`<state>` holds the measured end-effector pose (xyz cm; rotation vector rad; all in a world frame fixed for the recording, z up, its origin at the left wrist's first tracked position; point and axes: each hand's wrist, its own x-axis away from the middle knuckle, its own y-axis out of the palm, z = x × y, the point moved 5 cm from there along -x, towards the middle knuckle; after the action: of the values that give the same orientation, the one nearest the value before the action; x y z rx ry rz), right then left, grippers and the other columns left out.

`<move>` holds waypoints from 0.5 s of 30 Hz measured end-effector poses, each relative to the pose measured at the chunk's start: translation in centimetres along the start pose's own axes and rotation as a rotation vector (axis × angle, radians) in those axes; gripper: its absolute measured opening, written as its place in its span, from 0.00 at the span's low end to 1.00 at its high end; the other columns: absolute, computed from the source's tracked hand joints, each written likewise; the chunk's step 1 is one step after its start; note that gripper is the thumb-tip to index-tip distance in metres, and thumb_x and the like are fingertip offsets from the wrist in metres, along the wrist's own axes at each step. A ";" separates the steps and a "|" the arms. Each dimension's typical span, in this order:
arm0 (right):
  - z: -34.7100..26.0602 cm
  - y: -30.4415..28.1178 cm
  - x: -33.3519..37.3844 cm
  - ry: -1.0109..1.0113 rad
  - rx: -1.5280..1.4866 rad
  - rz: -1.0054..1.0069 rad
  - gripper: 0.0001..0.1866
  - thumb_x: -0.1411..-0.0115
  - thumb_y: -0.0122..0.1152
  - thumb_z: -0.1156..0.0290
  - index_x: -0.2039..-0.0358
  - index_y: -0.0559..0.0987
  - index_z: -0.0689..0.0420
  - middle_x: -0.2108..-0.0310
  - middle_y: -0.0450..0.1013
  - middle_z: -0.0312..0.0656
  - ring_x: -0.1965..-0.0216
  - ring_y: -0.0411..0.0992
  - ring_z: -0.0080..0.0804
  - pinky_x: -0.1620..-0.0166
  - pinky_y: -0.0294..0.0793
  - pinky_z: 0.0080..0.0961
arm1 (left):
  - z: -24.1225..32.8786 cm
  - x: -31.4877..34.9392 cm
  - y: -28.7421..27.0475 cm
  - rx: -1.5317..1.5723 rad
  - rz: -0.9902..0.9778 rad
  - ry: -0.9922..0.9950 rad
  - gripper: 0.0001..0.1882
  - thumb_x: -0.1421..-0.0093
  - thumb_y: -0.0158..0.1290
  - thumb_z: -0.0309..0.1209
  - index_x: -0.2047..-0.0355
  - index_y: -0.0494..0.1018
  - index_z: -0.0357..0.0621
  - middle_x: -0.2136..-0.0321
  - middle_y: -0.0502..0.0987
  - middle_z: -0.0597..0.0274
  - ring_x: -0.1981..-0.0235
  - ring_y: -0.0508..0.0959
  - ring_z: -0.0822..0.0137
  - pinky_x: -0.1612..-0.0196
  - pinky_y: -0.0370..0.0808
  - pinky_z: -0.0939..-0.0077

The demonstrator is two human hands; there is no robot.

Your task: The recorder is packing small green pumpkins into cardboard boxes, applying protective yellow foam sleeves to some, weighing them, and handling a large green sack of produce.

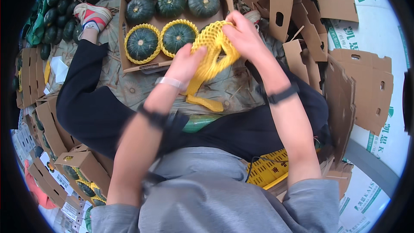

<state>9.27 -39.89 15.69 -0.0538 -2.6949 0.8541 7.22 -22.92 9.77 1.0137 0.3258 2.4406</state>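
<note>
My left hand (186,64) and my right hand (242,34) both grip a yellow foam net sleeve (209,62), stretched between them over the front right corner of the cardboard box (148,67). No squash shows inside the sleeve. In the box, three bare dark green squashes stand in the back row, the middle one (170,4) among them. Two front squashes, the left one (141,43) and the one beside it (178,37), sit in yellow nets. The box's front right spot is hidden behind my hands. Below my left hand, another flattened yellow net (205,102) lies on the cloth.
A heap of bare squashes (64,13) lies at the far left. Open boxes of netted squashes (84,187) stand at the lower left. Unfolded cardboard boxes (362,86) lean along the right. A yellow plastic crate (271,169) is beside my right hip.
</note>
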 end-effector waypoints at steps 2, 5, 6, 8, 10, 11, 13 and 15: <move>5.6 1.8 -5.1 0.127 0.360 -0.238 0.15 0.44 0.55 0.63 0.65 0.68 0.62 0.70 0.72 0.46 0.67 0.70 0.35 0.64 0.70 0.31 | -1.4 -5.0 2.0 0.273 -0.043 -0.235 0.12 0.36 0.46 0.27 0.54 0.67 0.34 0.59 0.76 0.54 0.58 0.77 0.63 0.54 0.75 0.73; 6.7 2.9 -6.0 -0.075 0.405 -0.257 0.12 0.41 0.53 0.65 0.65 0.66 0.61 0.69 0.71 0.55 0.65 0.72 0.49 0.63 0.70 0.39 | -3.2 -6.0 0.4 0.328 0.008 -0.157 0.10 0.36 0.44 0.27 0.55 0.67 0.37 0.59 0.75 0.55 0.59 0.77 0.62 0.53 0.75 0.68; 5.9 2.2 -4.0 -0.206 0.428 -0.152 0.11 0.40 0.52 0.66 0.66 0.65 0.60 0.71 0.71 0.56 0.66 0.71 0.54 0.65 0.70 0.43 | -3.3 -4.3 -0.3 0.291 0.111 -0.001 0.09 0.35 0.44 0.27 0.56 0.67 0.39 0.58 0.75 0.56 0.58 0.77 0.62 0.52 0.74 0.67; -0.2 -0.1 1.4 -0.324 0.391 0.076 0.15 0.39 0.52 0.65 0.64 0.64 0.65 0.82 0.71 0.56 0.79 0.72 0.57 0.75 0.71 0.48 | -2.2 1.4 -1.6 0.464 0.081 0.037 0.08 0.34 0.43 0.30 0.58 0.66 0.41 0.58 0.75 0.57 0.57 0.76 0.62 0.50 0.73 0.65; -3.9 1.3 6.9 -0.354 0.396 0.123 0.14 0.38 0.50 0.63 0.66 0.63 0.62 0.85 0.69 0.54 0.83 0.70 0.55 0.80 0.68 0.48 | -0.2 4.5 -3.2 0.685 0.022 0.239 0.09 0.33 0.41 0.34 0.60 0.66 0.43 0.58 0.74 0.57 0.55 0.75 0.62 0.48 0.71 0.65; -4.7 2.8 8.8 -0.293 0.296 0.073 0.13 0.37 0.49 0.63 0.66 0.63 0.61 0.85 0.69 0.55 0.82 0.70 0.56 0.80 0.69 0.48 | 0.3 5.2 -3.9 0.726 -0.021 0.211 0.09 0.33 0.40 0.34 0.60 0.66 0.44 0.58 0.75 0.56 0.55 0.75 0.61 0.48 0.72 0.64; -4.9 4.2 9.6 -0.148 0.173 0.003 0.12 0.35 0.46 0.63 0.65 0.63 0.61 0.81 0.70 0.58 0.78 0.71 0.58 0.74 0.69 0.49 | 1.6 5.6 -3.9 0.756 -0.176 0.174 0.07 0.35 0.39 0.32 0.63 0.65 0.44 0.58 0.75 0.57 0.54 0.75 0.62 0.48 0.71 0.64; -4.6 4.3 8.1 -0.089 0.039 -0.002 0.13 0.35 0.46 0.63 0.67 0.64 0.61 0.80 0.70 0.57 0.77 0.71 0.55 0.72 0.69 0.46 | 0.8 4.9 -4.6 0.789 -0.233 0.105 0.08 0.36 0.38 0.31 0.64 0.66 0.43 0.57 0.75 0.56 0.54 0.74 0.63 0.47 0.70 0.65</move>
<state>2.68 -32.79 19.08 -0.0043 -2.7585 0.9284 6.32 -16.44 11.55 1.0532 1.4318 2.1638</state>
